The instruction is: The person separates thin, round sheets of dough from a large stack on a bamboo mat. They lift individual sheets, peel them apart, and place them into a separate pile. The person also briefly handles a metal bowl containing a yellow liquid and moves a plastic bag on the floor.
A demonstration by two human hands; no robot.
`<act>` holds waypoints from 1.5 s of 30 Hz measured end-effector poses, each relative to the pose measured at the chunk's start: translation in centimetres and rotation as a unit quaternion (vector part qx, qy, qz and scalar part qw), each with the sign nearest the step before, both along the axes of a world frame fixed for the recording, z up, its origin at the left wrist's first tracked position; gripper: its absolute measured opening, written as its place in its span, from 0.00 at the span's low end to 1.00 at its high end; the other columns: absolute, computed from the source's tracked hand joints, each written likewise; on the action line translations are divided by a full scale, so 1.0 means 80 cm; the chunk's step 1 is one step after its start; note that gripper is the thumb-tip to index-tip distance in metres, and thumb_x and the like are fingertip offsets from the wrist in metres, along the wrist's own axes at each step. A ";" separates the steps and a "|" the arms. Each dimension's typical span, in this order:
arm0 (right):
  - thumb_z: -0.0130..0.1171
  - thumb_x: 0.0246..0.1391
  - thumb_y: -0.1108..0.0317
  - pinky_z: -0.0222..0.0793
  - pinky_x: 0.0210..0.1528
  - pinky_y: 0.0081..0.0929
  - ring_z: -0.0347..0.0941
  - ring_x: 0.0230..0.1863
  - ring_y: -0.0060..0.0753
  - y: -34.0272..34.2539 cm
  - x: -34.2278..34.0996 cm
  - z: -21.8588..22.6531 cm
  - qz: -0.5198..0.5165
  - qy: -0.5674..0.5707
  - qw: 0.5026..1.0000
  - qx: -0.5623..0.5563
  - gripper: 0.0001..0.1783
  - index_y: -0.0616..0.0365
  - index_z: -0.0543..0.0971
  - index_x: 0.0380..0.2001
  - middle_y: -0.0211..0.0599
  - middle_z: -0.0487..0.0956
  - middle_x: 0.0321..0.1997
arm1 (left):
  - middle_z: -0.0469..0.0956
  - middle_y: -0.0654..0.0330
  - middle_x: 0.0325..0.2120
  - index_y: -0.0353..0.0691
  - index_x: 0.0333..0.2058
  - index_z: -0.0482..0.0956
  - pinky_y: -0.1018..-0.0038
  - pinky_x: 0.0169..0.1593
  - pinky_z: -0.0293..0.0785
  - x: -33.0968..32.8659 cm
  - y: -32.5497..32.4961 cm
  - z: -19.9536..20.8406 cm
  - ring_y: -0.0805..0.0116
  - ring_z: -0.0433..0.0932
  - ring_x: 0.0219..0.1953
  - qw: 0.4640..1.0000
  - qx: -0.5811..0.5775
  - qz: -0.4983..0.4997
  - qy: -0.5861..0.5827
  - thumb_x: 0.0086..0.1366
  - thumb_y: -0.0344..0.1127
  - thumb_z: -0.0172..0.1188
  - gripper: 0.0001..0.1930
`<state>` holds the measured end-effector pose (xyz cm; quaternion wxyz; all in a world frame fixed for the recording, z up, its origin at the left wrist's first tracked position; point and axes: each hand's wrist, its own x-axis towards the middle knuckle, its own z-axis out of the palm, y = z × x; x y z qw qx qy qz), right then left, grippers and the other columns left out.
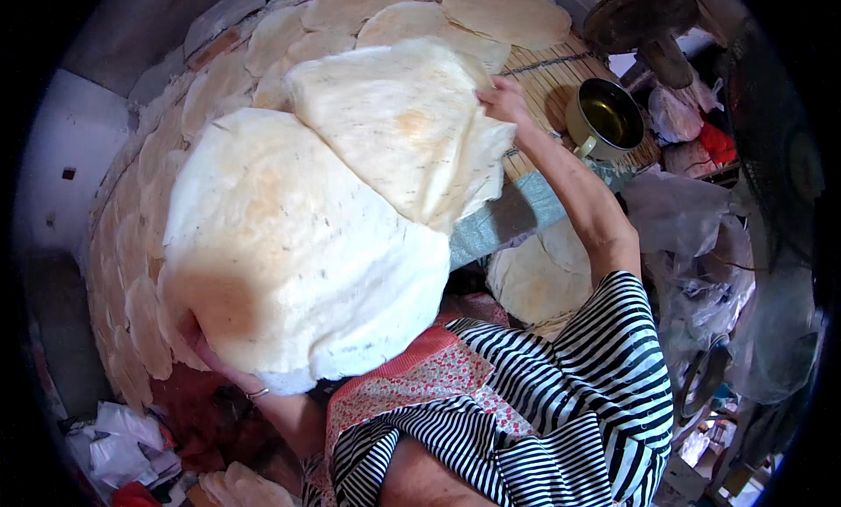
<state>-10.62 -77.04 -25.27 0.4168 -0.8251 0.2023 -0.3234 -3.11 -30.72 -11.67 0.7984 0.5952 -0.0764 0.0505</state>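
Note:
Large, thin, pale flatbreads with light brown patches fill the middle of the head view. One broad round flatbread (307,244) is in front, tilted, with a loose edge hanging toward my apron. My left hand (200,342) grips its lower left edge; most of those fingers are hidden behind the bread. Behind it, another flatbread (385,113) is folded or layered, with an uneven right edge. Its upper right edge is pinched between the thumb and fingers of my right hand (506,104). Whether the two held pieces are separate or stuck together I cannot tell.
Many round flatbreads (508,12) overlap across the far side and left. A mug of dark yellowish liquid (604,115) stands on a slatted mat (547,78) at right. More flatbreads (539,279) lie beneath my right arm. Plastic bags (701,244) crowd the right side.

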 end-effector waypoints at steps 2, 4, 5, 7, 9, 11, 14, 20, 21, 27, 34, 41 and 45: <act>0.50 0.40 0.79 0.60 0.17 0.22 0.65 0.16 0.26 -0.005 -0.018 -0.012 -0.084 -0.017 0.910 0.406 0.06 0.60 0.73 0.26 0.33 0.70 0.19 | 0.68 0.52 0.39 0.33 0.44 0.63 0.70 0.41 0.68 -0.006 -0.007 0.018 0.64 0.69 0.39 0.988 -0.112 -0.102 0.034 0.58 0.39 0.43 0.18; 0.49 0.40 0.80 0.58 0.15 0.21 0.64 0.14 0.25 -0.030 -0.041 -0.055 -0.073 -0.053 0.903 0.421 0.06 0.60 0.71 0.26 0.34 0.70 0.18 | 0.68 0.52 0.39 0.33 0.44 0.63 0.70 0.42 0.68 -0.009 -0.020 0.037 0.63 0.69 0.40 0.990 -0.115 -0.078 0.036 0.58 0.39 0.42 0.18; 0.48 0.40 0.80 0.58 0.14 0.21 0.63 0.14 0.25 -0.037 -0.050 -0.073 -0.069 -0.069 0.898 0.430 0.07 0.59 0.71 0.25 0.34 0.70 0.17 | 0.68 0.52 0.39 0.33 0.44 0.63 0.70 0.42 0.67 -0.008 -0.025 0.044 0.63 0.69 0.40 0.991 -0.107 -0.069 0.035 0.58 0.40 0.42 0.19; 0.47 0.40 0.80 0.58 0.13 0.20 0.64 0.14 0.24 -0.035 -0.055 -0.076 -0.070 -0.055 0.903 0.420 0.06 0.60 0.70 0.26 0.33 0.69 0.17 | 0.68 0.52 0.40 0.33 0.44 0.63 0.69 0.43 0.67 -0.005 -0.039 0.055 0.62 0.68 0.41 0.994 -0.090 -0.060 0.027 0.58 0.40 0.42 0.19; 0.47 0.40 0.80 0.58 0.14 0.20 0.64 0.15 0.23 -0.031 -0.059 -0.061 -0.064 -0.040 0.908 0.411 0.06 0.61 0.70 0.25 0.33 0.69 0.17 | 0.67 0.52 0.40 0.33 0.45 0.63 0.69 0.43 0.66 -0.011 -0.055 0.060 0.62 0.68 0.41 0.996 -0.077 -0.046 0.014 0.57 0.41 0.42 0.20; 0.46 0.41 0.79 0.59 0.16 0.20 0.65 0.16 0.22 -0.035 -0.065 -0.027 -0.059 -0.027 0.915 0.398 0.05 0.62 0.70 0.25 0.32 0.69 0.17 | 0.67 0.51 0.41 0.33 0.45 0.62 0.69 0.44 0.66 -0.018 -0.069 0.065 0.62 0.68 0.42 0.998 -0.064 -0.027 0.004 0.57 0.41 0.42 0.21; 0.45 0.46 0.77 0.58 0.15 0.16 0.63 0.15 0.18 -0.035 -0.056 0.005 -0.057 -0.028 0.948 0.313 0.07 0.62 0.72 0.29 0.30 0.70 0.18 | 0.67 0.51 0.42 0.33 0.45 0.62 0.68 0.45 0.65 -0.032 -0.082 0.080 0.61 0.67 0.43 0.999 -0.034 -0.004 -0.005 0.57 0.42 0.42 0.22; 0.54 0.39 0.69 0.66 0.36 0.26 0.71 0.34 0.38 -0.078 -0.095 0.019 -0.208 0.146 0.966 -0.053 0.18 0.64 0.70 0.37 0.45 0.74 0.29 | 0.66 0.51 0.43 0.32 0.46 0.62 0.67 0.47 0.63 -0.022 -0.105 0.074 0.60 0.66 0.44 0.999 -0.012 -0.038 0.009 0.56 0.44 0.42 0.24; 0.52 0.40 0.72 0.66 0.39 0.27 0.70 0.37 0.43 -0.054 -0.099 0.038 -0.191 0.114 0.972 -0.078 0.17 0.63 0.70 0.38 0.48 0.73 0.32 | 0.66 0.51 0.43 0.32 0.46 0.62 0.67 0.47 0.63 -0.021 -0.103 0.074 0.59 0.66 0.45 0.999 -0.006 -0.035 0.012 0.55 0.44 0.42 0.24; 0.52 0.38 0.76 0.66 0.31 0.23 0.70 0.29 0.27 0.038 -0.192 0.062 -0.163 -0.104 0.971 0.140 0.10 0.64 0.73 0.29 0.38 0.74 0.26 | 0.65 0.50 0.45 0.32 0.47 0.61 0.66 0.49 0.61 -0.008 -0.120 0.080 0.58 0.65 0.46 0.997 0.018 -0.072 0.034 0.55 0.46 0.42 0.26; 0.56 0.39 0.70 0.60 0.30 0.14 0.64 0.28 0.16 0.050 -0.223 0.005 -0.334 -0.121 0.875 0.329 0.09 0.61 0.72 0.27 0.26 0.71 0.26 | 0.68 0.53 0.42 0.31 0.44 0.65 0.67 0.47 0.63 0.036 -0.151 0.095 0.61 0.67 0.44 0.957 -0.115 -0.233 0.129 0.53 0.39 0.47 0.22; 0.55 0.42 0.68 0.55 0.22 0.14 0.62 0.21 0.14 0.023 -0.194 0.013 -0.277 -0.229 0.814 0.457 0.05 0.57 0.72 0.23 0.24 0.70 0.21 | 0.70 0.55 0.39 0.33 0.40 0.68 0.67 0.47 0.65 0.054 -0.239 0.104 0.63 0.69 0.42 0.932 -0.101 -0.346 0.025 0.50 0.29 0.50 0.16; 0.54 0.44 0.67 0.57 0.19 0.15 0.62 0.18 0.17 0.000 -0.206 -0.012 -0.253 -0.253 0.816 0.454 0.09 0.57 0.69 0.16 0.26 0.68 0.16 | 0.70 0.59 0.31 0.34 0.33 0.69 0.72 0.40 0.68 0.045 -0.335 0.112 0.70 0.70 0.35 0.905 -0.074 -0.418 -0.013 0.50 0.24 0.49 0.09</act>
